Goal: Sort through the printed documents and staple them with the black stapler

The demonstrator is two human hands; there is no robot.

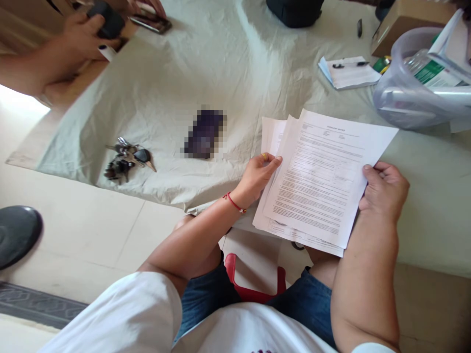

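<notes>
Several printed sheets of paper (312, 181) are held in front of me over the table's near edge, fanned slightly so that lower sheets show at the left and bottom. My left hand (259, 174) pinches their left edge, thumb on top. On the right edge, my right hand (386, 189) grips the sheets with its thumb on the front and its fingers behind. Small print and a heading cover the top sheet. Left of my left hand, a dark, pixelated rectangular thing (205, 135) lies on the cloth. Farther left is a bunch of keys (128, 159).
A cloth (165, 88) covers the table. At the right stand a translucent plastic basket (403, 98) with papers and a cardboard box (408, 22). A notepad (353, 74) with a pen lies nearby. Another person's hand (84, 37) holds a dark object. A black bag (294, 10) sits at the back.
</notes>
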